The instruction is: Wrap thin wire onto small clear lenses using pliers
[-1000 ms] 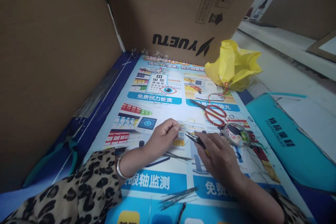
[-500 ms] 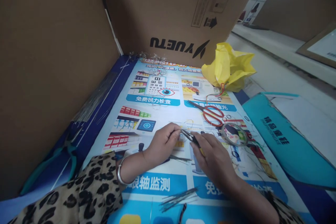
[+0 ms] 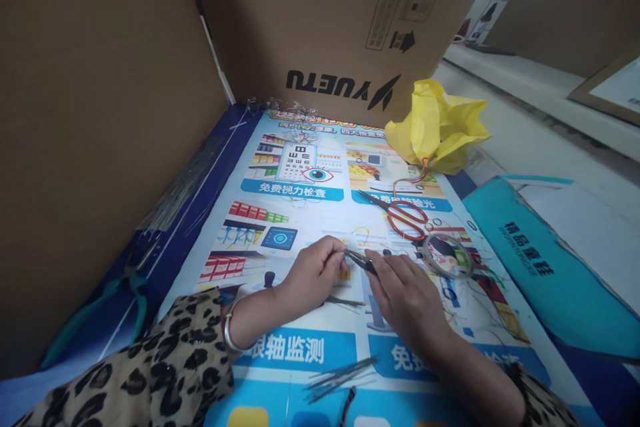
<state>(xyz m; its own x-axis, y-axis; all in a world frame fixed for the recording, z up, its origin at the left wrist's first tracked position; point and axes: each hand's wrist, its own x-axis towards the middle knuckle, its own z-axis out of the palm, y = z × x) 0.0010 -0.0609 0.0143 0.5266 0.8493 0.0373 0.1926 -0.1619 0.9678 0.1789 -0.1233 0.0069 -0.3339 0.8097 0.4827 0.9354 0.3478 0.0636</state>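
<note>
While the right hand (image 3: pixel 407 297) grips small pliers (image 3: pixel 361 261) on the wearer's side of the red-handled scissors (image 3: pixel 407 220), the left hand (image 3: pixel 313 273) keeps its fingers pinched together at the tip, probably steadying something too small to make out. Beyond the scissors sits a yellow paper piece (image 3: pixel 430 123); beneath them, a poster (image 3: pixel 310 217) covers much of the blue tabletop (image 3: pixel 173 240), with a cardboard panel (image 3: pixel 325 27) standing behind.

Dim, cool light lies brightest across the pale middle of the poster (image 3: pixel 325 220), while the cardboard panel (image 3: pixel 100 100) along the left edge of the worktop (image 3: pixel 167 270) sinks into brown shadow, softness smudges the slim pliers (image 3: pixel 368 266), and wide-angle distortion stretches the leopard-print sleeve (image 3: pixel 150 373) near the left corner.
</note>
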